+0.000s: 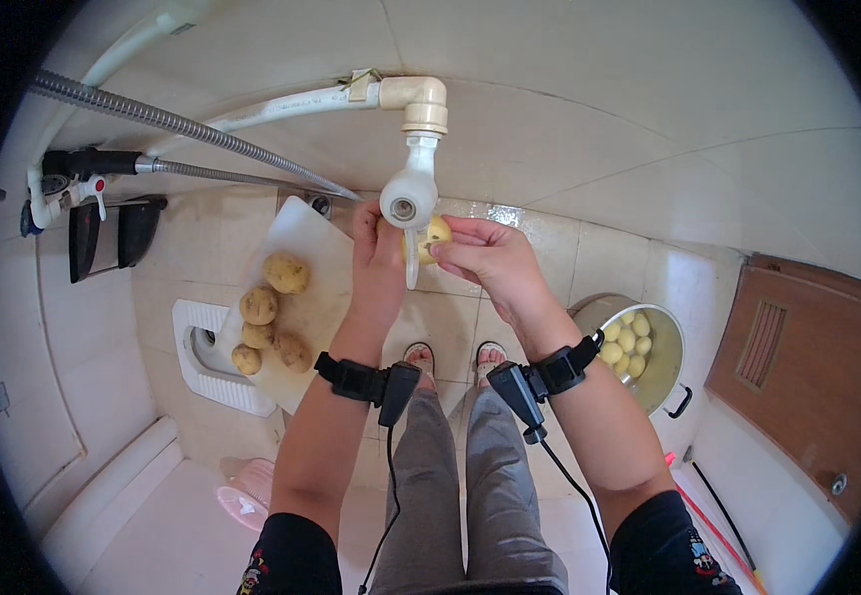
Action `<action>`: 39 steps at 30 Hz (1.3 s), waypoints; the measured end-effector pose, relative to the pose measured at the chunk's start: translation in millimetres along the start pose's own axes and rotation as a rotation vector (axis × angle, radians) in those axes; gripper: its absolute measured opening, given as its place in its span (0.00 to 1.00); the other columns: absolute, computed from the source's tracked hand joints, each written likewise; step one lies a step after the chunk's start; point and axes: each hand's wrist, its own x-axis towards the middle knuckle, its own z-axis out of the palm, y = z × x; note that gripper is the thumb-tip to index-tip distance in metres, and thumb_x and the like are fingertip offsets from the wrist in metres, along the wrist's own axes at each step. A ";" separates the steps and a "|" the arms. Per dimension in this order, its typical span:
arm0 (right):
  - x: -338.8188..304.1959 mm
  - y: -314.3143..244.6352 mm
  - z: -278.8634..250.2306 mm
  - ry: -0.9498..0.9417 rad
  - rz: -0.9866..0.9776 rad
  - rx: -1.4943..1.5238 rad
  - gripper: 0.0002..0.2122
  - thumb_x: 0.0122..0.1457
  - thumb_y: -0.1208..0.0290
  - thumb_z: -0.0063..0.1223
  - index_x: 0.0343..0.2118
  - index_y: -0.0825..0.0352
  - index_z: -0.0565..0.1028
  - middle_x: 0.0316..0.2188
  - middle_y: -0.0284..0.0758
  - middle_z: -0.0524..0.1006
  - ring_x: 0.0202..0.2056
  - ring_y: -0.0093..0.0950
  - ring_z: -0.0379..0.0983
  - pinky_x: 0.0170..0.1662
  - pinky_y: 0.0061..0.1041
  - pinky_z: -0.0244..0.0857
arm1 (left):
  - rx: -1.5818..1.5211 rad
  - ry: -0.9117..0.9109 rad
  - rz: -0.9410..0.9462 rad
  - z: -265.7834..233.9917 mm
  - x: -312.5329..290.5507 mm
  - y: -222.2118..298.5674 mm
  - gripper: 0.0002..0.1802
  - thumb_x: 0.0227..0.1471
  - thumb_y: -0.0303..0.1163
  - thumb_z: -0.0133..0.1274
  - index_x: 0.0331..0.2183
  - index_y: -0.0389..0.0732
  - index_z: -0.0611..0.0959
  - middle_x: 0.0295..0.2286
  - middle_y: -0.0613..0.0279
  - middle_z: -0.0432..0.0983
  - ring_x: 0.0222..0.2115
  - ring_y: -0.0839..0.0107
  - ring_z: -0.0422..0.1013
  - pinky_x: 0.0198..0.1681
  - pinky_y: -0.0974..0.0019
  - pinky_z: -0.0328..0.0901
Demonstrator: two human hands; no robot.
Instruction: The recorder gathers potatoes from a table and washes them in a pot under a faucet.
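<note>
Beyond the white board's (346, 263) right edge, by the faucet (409, 188), our right hand (498, 263) pinches a yellow potato (439, 230), our left hand's (379, 263) curled grip hidden beyond telling, and we should turn it gradually, dark spots in sight.

Before you, tap (411, 188) on its wall pipe (301, 103); between your left hand (377, 236) and right hand (490, 252), one potato (439, 234); at your left, board (313, 226) bearing five potatoes (286, 274), squat toilet (202, 375) beyond; at your right, pot (666, 359) containing potatoes (628, 340), then door (805, 367).
</note>
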 end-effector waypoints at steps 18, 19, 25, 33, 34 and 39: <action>4.9 5.4 4.6 0.098 -0.025 0.060 0.17 0.50 0.75 0.62 0.44 0.70 0.75 0.37 0.34 0.79 0.36 0.20 0.75 0.42 0.17 0.70 | 0.030 0.010 0.098 2.6 2.1 -2.9 0.13 0.60 0.36 0.45 0.42 0.38 0.67 0.38 0.63 0.66 0.38 0.77 0.62 0.43 0.72 0.60; 5.3 6.9 5.4 0.097 -0.024 0.062 0.17 0.50 0.75 0.62 0.44 0.70 0.75 0.37 0.34 0.79 0.36 0.20 0.75 0.42 0.17 0.70 | 0.033 0.010 0.098 2.4 1.4 -3.4 0.13 0.60 0.36 0.45 0.42 0.38 0.67 0.38 0.63 0.66 0.38 0.77 0.62 0.43 0.72 0.60; 5.3 11.7 11.2 0.163 -0.108 0.101 0.19 0.47 0.73 0.65 0.42 0.75 0.75 0.31 0.35 0.79 0.27 0.17 0.72 0.31 0.13 0.67 | 0.039 0.084 0.101 9.6 -6.5 4.9 0.16 0.59 0.39 0.46 0.42 0.38 0.67 0.37 0.61 0.65 0.38 0.76 0.62 0.43 0.71 0.60; 7.8 21.4 19.3 0.245 -0.007 0.151 0.14 0.56 0.68 0.59 0.39 0.74 0.76 0.28 0.33 0.78 0.28 0.17 0.73 0.30 0.15 0.68 | -0.121 0.211 0.011 6.0 -21.5 -7.8 0.16 0.61 0.40 0.42 0.43 0.37 0.67 0.40 0.60 0.65 0.42 0.73 0.63 0.45 0.67 0.61; 6.9 22.1 19.8 0.243 -0.006 0.153 0.14 0.56 0.68 0.59 0.39 0.74 0.76 0.28 0.33 0.78 0.28 0.17 0.73 0.30 0.15 0.68 | -0.119 0.211 0.012 1.9 -20.5 -10.6 0.16 0.61 0.40 0.42 0.43 0.37 0.67 0.40 0.60 0.65 0.42 0.73 0.63 0.45 0.67 0.61; 4.6 26.9 12.0 0.235 -0.200 0.099 0.09 0.61 0.69 0.49 0.30 0.69 0.77 0.28 0.33 0.77 0.29 0.21 0.74 0.33 0.19 0.70 | -0.165 0.186 0.013 0.6 -20.7 -9.2 0.14 0.62 0.39 0.40 0.44 0.39 0.67 0.42 0.60 0.65 0.43 0.74 0.63 0.49 0.68 0.60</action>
